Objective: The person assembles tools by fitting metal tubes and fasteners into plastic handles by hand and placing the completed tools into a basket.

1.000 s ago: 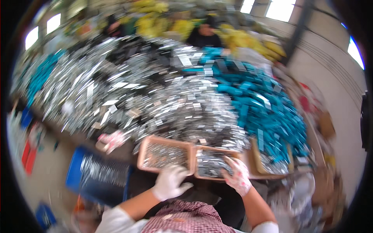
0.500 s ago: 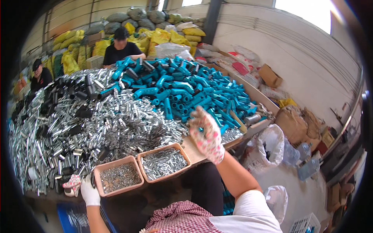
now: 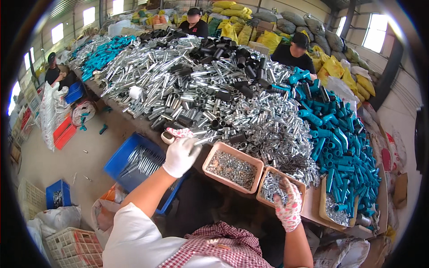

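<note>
The left hand (image 3: 180, 155), in a white glove, sits left of centre in the frame, at the near edge of the table (image 3: 147, 129). Its fingers are closed around a thin silver metal tube (image 3: 203, 141) that sticks out toward the right. Just above the hand lies a small roll of tape (image 3: 167, 137). Below and left of it a blue crate (image 3: 129, 165) on the floor holds more long tubes.

The right hand (image 3: 288, 207), in a patterned pink-and-white glove, is at lower right of centre, over the near rim of a tan tray of short silver sleeves (image 3: 279, 185). Its fingers are curled, but whether they grip anything cannot be told. Between the two hands sits a second tan tray of small metal parts (image 3: 232, 167).

Behind the trays the table carries a big heap of silver tubes (image 3: 201, 89), with black tubes (image 3: 223, 53) at the top centre and teal plastic fittings (image 3: 339, 143) along the right.
</note>
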`<state>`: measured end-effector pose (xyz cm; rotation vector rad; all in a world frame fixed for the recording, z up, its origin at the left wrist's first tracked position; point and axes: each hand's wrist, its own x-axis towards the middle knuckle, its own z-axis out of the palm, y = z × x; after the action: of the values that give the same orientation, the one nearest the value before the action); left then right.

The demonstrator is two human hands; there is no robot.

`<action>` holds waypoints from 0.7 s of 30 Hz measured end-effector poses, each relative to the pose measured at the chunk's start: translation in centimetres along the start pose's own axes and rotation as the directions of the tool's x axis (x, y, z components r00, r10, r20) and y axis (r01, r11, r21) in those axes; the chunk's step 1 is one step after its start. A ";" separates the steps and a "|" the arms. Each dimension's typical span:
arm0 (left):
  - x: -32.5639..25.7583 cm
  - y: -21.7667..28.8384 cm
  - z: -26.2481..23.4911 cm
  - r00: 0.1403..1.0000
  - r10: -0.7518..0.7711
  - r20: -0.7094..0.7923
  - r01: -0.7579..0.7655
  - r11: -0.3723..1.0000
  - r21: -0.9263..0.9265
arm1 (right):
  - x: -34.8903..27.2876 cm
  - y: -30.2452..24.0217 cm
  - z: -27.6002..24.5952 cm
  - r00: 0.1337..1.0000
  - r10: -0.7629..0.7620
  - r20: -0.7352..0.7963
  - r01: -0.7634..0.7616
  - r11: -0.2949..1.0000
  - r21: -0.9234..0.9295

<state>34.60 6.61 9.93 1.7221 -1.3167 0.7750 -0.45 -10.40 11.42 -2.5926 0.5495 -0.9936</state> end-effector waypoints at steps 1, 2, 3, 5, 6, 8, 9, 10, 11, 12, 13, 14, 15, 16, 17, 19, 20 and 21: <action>0.1 1.3 -0.7 0.998 0.055 0.001 -0.055 0.998 0.023 | 0.3 -0.8 0.6 1.000 -0.024 0.017 0.025 0.999 -0.046; 0.7 2.6 -1.2 0.992 0.124 -0.006 -0.124 0.989 -0.076 | 0.8 -1.6 1.3 0.998 -0.059 -0.005 0.059 0.996 -0.073; 1.4 5.0 -2.4 0.988 0.133 0.076 -0.115 0.973 -0.199 | 1.3 -2.7 2.0 0.986 -0.162 -0.047 0.157 0.982 -0.106; 2.0 8.0 -3.0 0.960 0.228 0.160 -0.144 0.898 -0.416 | 3.0 -5.3 3.2 0.951 -0.296 -0.088 0.292 0.955 -0.062; 1.8 9.0 -3.0 0.934 0.299 0.196 -0.187 0.876 -0.445 | 2.8 -6.4 4.3 0.950 -0.302 -0.081 0.292 0.950 -0.113; 1.9 11.4 -2.4 0.884 0.404 0.237 -0.210 0.793 -0.572 | 2.3 -6.0 6.1 0.969 -0.234 -0.075 0.235 0.972 -0.003; 1.8 12.2 -1.4 0.886 0.414 0.210 -0.207 0.757 -0.620 | 1.6 -5.2 6.7 0.988 -0.153 -0.031 0.156 0.983 0.101; 1.9 12.3 -0.4 0.892 0.401 0.208 -0.186 0.747 -0.639 | 1.1 -5.4 6.4 0.987 -0.153 -0.046 0.157 0.983 0.092; 2.0 12.4 0.6 0.900 0.380 0.213 -0.157 0.739 -0.656 | 0.5 -5.7 6.0 0.991 -0.090 -0.097 0.101 0.988 0.117; 2.1 12.5 1.3 0.887 0.426 0.176 -0.240 0.752 -0.614 | -0.2 -6.0 5.6 0.989 -0.027 -0.142 0.048 0.988 0.146; 1.9 12.4 1.8 0.886 0.430 0.172 -0.246 0.751 -0.612 | -1.2 -5.7 4.7 0.989 -0.011 -0.146 0.032 0.989 0.147; 1.4 12.1 2.4 0.817 0.548 0.179 -0.354 0.723 -0.593 | -2.6 -4.8 4.1 0.994 0.029 -0.105 -0.016 0.992 0.121; 0.6 11.6 3.2 0.735 0.650 0.192 -0.453 0.682 -0.574 | -4.4 -3.6 3.9 0.996 0.069 -0.060 -0.063 0.994 0.094; -1.4 11.0 4.6 0.698 0.700 0.149 -0.523 0.641 -0.561 | -6.9 -1.8 4.3 0.973 0.213 -0.087 -0.185 0.948 0.258; -3.6 10.9 5.2 0.691 0.713 0.117 -0.570 0.637 -0.519 | -9.3 -0.2 4.9 0.931 0.354 -0.085 -0.288 0.860 0.421; -9.5 11.3 5.1 0.805 0.586 0.090 -0.499 0.752 -0.431 | -12.2 -1.3 3.8 0.763 0.646 -0.039 -0.415 0.534 0.737; -11.9 12.3 4.9 0.791 0.503 0.348 -0.352 0.840 -0.414 | -13.6 -1.0 4.4 0.735 0.674 -0.072 -0.361 0.479 0.800; -14.7 12.7 6.2 0.797 0.524 0.300 -0.346 0.803 -0.484 | -14.8 -0.9 5.6 0.694 0.719 -0.041 -0.385 0.419 0.822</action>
<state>18.40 6.44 -2.40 1.2803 -2.0755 0.3273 -6.53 -2.02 -0.66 -1.2642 0.8086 -1.1466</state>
